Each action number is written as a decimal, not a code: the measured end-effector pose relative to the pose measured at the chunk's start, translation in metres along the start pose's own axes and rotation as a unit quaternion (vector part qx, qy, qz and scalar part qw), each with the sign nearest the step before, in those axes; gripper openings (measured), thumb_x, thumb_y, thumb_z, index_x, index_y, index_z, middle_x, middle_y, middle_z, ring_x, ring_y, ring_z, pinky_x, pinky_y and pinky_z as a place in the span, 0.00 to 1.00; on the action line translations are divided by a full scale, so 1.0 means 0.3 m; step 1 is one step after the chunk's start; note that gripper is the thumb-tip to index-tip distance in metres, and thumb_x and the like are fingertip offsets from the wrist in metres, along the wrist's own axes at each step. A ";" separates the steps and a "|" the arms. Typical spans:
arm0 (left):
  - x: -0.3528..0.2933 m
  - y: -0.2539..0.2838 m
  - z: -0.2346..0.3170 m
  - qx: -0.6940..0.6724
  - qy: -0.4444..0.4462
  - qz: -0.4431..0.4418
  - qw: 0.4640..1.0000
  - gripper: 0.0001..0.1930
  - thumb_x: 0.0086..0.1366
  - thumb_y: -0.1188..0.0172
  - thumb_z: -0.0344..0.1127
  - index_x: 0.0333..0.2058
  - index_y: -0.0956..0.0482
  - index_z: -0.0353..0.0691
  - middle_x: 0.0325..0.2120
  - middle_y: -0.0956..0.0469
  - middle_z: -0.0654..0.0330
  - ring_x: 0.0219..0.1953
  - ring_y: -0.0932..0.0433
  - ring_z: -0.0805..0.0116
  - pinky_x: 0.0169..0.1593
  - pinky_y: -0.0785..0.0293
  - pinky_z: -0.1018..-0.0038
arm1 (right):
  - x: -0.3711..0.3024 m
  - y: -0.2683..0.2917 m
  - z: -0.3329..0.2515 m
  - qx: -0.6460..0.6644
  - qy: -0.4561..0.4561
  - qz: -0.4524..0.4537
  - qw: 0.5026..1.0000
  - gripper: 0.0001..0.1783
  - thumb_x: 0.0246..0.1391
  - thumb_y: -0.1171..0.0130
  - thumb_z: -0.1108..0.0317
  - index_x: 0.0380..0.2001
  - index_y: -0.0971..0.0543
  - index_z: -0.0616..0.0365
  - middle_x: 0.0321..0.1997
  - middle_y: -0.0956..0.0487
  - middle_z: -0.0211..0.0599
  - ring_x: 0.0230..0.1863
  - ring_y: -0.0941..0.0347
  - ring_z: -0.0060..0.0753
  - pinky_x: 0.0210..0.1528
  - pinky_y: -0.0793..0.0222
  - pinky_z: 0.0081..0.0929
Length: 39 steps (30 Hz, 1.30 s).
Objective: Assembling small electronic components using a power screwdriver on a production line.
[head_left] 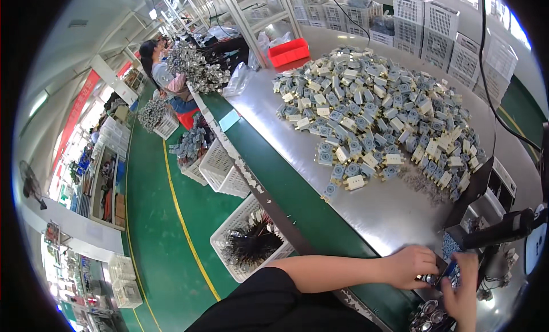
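My left hand [410,267] is at the lower right, its fingers curled around a small shiny metal part [428,279] beside a dark fixture. Just to its right, my right hand [463,292] has thumb and fingers bent around something small, dark and blue that I cannot make out. A clump of round shiny metal parts [428,317] lies below the hands. Small bluish screws or pins [452,245] lie in a tray just above them. Beyond, a large heap of grey and cream switch-like blocks [366,109] covers much of the metal table [366,209].
A black cylindrical tool [503,230] and a dark metal holder [472,189] stand close to my right hand. White crates [231,240] with wired parts sit on the floor at left. A red bin [289,53] and stacked white baskets [409,29] are farther back. Another person [163,74] sits at far left.
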State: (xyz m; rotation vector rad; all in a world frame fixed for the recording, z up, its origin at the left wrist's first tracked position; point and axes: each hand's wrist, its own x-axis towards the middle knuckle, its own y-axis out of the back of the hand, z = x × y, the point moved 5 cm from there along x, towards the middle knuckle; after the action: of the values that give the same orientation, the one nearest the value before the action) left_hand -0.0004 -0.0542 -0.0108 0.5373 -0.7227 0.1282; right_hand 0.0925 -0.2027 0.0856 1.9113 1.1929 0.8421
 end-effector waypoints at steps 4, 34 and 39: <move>-0.019 0.024 -0.007 0.006 0.075 0.098 0.992 0.20 0.54 0.22 0.41 0.43 0.17 0.42 0.35 0.17 0.57 0.36 0.17 0.52 0.40 0.21 0.59 | 0.007 -0.067 -0.059 0.033 -0.069 -0.060 0.995 0.26 0.48 0.36 0.77 0.53 0.22 0.68 0.52 0.21 0.58 0.54 0.24 0.63 0.59 0.29 0.49; 0.063 -0.069 0.165 -0.071 -0.075 -0.102 0.989 0.27 0.52 0.19 0.45 0.47 0.16 0.38 0.37 0.14 0.57 0.30 0.15 0.60 0.35 0.19 0.70 | -0.369 0.585 0.883 -0.167 -0.471 0.400 0.768 0.38 0.73 0.52 0.38 0.42 0.13 0.68 0.47 0.13 0.61 0.51 0.19 0.62 0.59 0.29 0.42; 0.064 -0.087 0.164 -0.105 -0.060 -0.111 0.986 0.23 0.51 0.19 0.40 0.44 0.15 0.40 0.37 0.13 0.59 0.30 0.14 0.63 0.34 0.19 0.72 | -0.494 0.502 0.981 -0.421 -0.358 0.382 0.741 0.26 0.70 0.44 0.47 0.44 0.13 0.61 0.46 0.15 0.54 0.50 0.18 0.58 0.53 0.26 0.48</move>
State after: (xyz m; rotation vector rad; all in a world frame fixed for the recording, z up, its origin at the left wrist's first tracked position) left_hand -0.0076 -0.1028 0.0214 0.4219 -0.7775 -0.1873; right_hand 0.3480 -0.4545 0.0338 1.5910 -0.4763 0.7101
